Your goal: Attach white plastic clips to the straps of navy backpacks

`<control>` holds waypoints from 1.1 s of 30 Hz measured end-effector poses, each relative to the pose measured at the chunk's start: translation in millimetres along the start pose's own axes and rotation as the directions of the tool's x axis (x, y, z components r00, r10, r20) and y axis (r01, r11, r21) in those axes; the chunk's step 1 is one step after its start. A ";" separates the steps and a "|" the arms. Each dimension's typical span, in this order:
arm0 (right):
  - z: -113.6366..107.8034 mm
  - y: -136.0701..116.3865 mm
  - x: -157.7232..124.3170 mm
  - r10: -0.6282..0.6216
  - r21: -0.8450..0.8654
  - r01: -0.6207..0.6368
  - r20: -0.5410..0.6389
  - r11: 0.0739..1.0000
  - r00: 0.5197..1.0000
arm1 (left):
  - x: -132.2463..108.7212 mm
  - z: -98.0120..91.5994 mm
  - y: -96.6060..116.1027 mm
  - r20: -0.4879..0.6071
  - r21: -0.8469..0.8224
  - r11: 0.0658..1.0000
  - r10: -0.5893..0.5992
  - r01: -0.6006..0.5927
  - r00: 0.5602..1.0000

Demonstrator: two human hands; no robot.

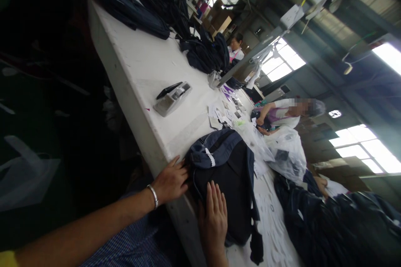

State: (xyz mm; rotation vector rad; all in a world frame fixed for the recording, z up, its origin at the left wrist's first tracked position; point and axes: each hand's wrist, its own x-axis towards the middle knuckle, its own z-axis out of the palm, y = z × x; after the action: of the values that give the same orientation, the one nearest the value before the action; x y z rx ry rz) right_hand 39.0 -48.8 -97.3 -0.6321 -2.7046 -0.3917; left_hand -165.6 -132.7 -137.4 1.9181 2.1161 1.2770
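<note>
A dark navy and black backpack (225, 175) lies on the white table in front of me, its straps uppermost and a white tag strip on the upper part. My right hand (214, 212) rests flat on its black panel, fingers stretched out. Against the near side of the bag is my left hand (171, 181), a silver bracelet on the wrist. Its fingers are slightly spread and touch the bag's edge; some fingertips are hard to make out. One strap end hangs toward the lower right.
A tape dispenser (173, 99) stands on the white table (134, 62). Paper tags (219, 114) and a clear plastic bag (286, 152) lie beyond the backpack. More dark bags (150, 0) are piled at the far end and right (341, 225). A co-worker (282, 114) handles something dark across the table.
</note>
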 end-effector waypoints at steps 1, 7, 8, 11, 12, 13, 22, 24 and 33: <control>0.2 -2.5 -2.1 -0.001 -0.020 0.001 0.009 1.000 1.000 | 0.9 -3.8 -0.4 0.014 -0.009 1.000 -0.016 0.016 1.000; -20.3 16.0 -26.0 0.099 -0.073 -0.105 -0.075 0.992 0.992 | 17.0 -28.6 -4.0 0.050 -0.016 0.985 -0.171 0.172 0.984; -22.7 20.9 -31.8 0.135 -0.075 -0.143 -0.100 0.987 0.986 | 21.5 -30.9 -4.4 0.030 0.000 0.981 -0.195 0.195 0.980; -22.4 29.2 -46.0 0.171 -0.064 -0.182 -0.149 0.981 0.974 | 36.1 -32.0 -6.9 -0.064 0.077 0.992 -0.097 0.102 0.993; -20.3 29.7 -49.2 0.160 -0.059 -0.172 -0.160 0.983 0.974 | 40.5 -30.9 -8.8 -0.072 0.108 0.994 -0.012 0.020 0.997; -17.9 29.5 -51.5 0.149 -0.053 -0.161 -0.172 0.986 0.974 | 44.2 -29.6 -11.4 -0.061 0.135 0.989 0.073 -0.064 0.996; -19.0 43.8 -69.6 0.524 0.145 -0.504 -0.175 0.851 0.834 | 50.9 -32.3 -34.7 0.081 0.334 0.940 0.041 -0.066 0.996; -20.0 46.5 -74.7 0.640 0.234 -0.600 -0.162 0.765 0.751 | 55.1 -36.7 -30.8 0.094 0.344 0.939 -0.017 -0.016 0.995; -1.6 33.6 -86.3 0.897 0.478 -0.762 -0.167 0.436 0.409 | 60.8 -36.4 -35.0 0.149 0.466 0.885 -0.094 0.014 0.984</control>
State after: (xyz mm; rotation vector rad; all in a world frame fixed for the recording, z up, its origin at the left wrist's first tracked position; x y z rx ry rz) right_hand 128.0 -52.8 -122.3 -1.5074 -1.6389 0.2092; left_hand -228.1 -98.8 -102.9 2.0082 2.5299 0.5994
